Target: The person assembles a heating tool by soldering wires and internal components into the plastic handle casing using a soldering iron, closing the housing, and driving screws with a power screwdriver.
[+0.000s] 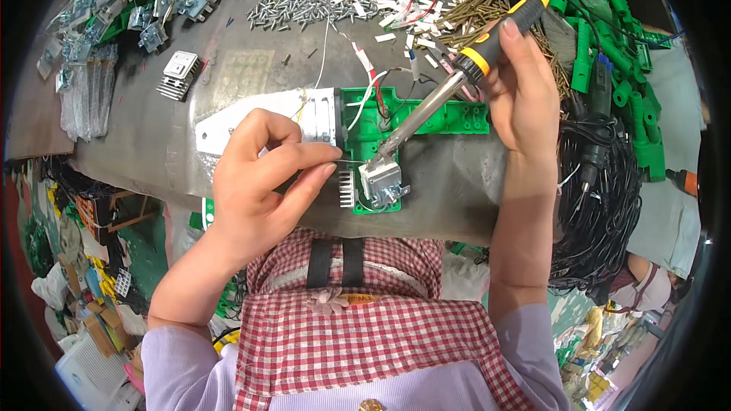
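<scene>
My right hand (525, 99) grips a soldering iron (434, 101) by its black and yellow handle. Its metal shaft slants down to the left, and the tip meets a small silvery metal part (383, 184). Between thumb and forefinger, my left hand (263, 171) pinches a thin solder wire (352, 160) that reaches toward the iron's tip. The metal part rests over the lower arm of a green plastic housing half (449, 118), beside a finned heat sink (347, 189). Red, white and black leads lie in the housing. A white tapered piece with a metal end (266, 110) adjoins it on the left.
Screws (289, 11), white bits (365, 4) and brass-coloured pins (476, 11) are heaped at the back. Another heat sink (179, 74) stands at left, near piled metal parts (152, 0). Green housings (636, 76) and coiled black cables (598, 205) crowd the right.
</scene>
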`<state>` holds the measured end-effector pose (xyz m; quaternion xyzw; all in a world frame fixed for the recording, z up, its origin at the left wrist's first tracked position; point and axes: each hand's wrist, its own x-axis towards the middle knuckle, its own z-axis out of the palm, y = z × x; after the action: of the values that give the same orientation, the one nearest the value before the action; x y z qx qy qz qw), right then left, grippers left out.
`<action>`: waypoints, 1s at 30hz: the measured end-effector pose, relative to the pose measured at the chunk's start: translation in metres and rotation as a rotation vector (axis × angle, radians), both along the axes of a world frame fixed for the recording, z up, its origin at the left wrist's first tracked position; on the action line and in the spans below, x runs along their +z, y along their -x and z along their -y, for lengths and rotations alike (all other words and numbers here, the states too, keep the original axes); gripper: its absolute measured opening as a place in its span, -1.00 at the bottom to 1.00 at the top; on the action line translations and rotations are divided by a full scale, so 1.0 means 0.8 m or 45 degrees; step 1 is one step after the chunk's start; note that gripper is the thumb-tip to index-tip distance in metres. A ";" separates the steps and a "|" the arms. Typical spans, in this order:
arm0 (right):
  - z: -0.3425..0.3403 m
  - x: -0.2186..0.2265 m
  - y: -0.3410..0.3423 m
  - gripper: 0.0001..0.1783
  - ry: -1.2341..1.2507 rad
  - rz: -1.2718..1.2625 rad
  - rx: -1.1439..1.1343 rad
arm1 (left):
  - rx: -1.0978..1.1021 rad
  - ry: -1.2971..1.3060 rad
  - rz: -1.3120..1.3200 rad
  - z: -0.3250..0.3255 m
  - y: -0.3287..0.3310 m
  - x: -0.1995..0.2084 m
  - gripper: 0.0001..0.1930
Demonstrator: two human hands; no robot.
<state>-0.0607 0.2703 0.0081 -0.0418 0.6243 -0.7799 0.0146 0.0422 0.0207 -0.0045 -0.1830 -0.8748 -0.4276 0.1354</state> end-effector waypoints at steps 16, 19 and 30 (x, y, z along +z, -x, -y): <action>-0.004 -0.017 0.005 -0.75 0.046 0.156 0.067 | 0.001 0.053 -0.016 -0.006 0.003 -0.003 -0.79; -0.003 -0.018 0.006 -0.75 0.036 0.165 0.064 | -0.013 0.070 -0.018 -0.003 0.002 0.001 -0.81; -0.004 -0.015 0.004 -0.75 0.025 0.183 0.068 | 0.074 -0.236 0.483 -0.003 0.033 0.047 -0.59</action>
<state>-0.0641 0.2733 -0.0040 -0.0022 0.6127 -0.7862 0.0797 0.0155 0.0234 0.0335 -0.0608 -0.8465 -0.5288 -0.0031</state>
